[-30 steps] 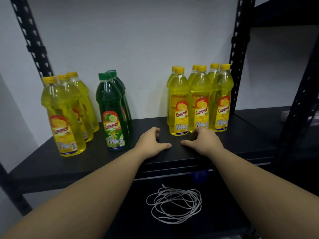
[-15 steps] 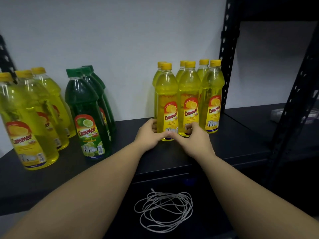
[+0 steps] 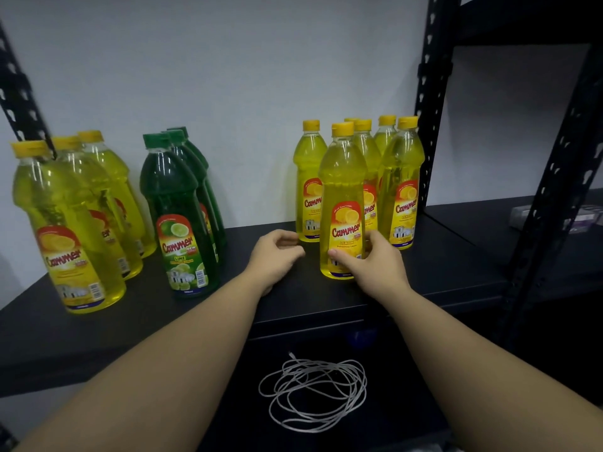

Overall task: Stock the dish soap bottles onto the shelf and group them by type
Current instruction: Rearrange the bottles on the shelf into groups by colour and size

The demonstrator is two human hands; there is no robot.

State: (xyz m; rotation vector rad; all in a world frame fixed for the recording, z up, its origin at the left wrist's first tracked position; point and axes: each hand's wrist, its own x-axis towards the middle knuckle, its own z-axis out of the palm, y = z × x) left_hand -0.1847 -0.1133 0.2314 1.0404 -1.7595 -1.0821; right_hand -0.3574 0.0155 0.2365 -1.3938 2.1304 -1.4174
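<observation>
On the black shelf point(image 3: 228, 318) stand three groups of dish soap. Large yellow lemon bottles point(image 3: 65, 230) are at the left, green lime bottles point(image 3: 177, 216) beside them, and several small yellow lemon bottles point(image 3: 401, 187) at the right by the post. One small lemon bottle point(image 3: 342, 190) stands out in front of that group. My right hand point(image 3: 372, 265) grips its lower part, thumb across the label. My left hand point(image 3: 277, 256) hovers just left of it with fingers loosely curled, holding nothing.
A black upright post point(image 3: 430, 93) stands right of the small bottles, and another post point(image 3: 554, 190) is nearer on the right. A coil of grey cable point(image 3: 313, 396) lies on the lower shelf. A neighbouring shelf point(image 3: 489, 223) holds a blurred packet point(image 3: 554, 216).
My right hand has pulled one small lemon bottle forward out of the right group. My left hand has let go of it and drawn back to the left.
</observation>
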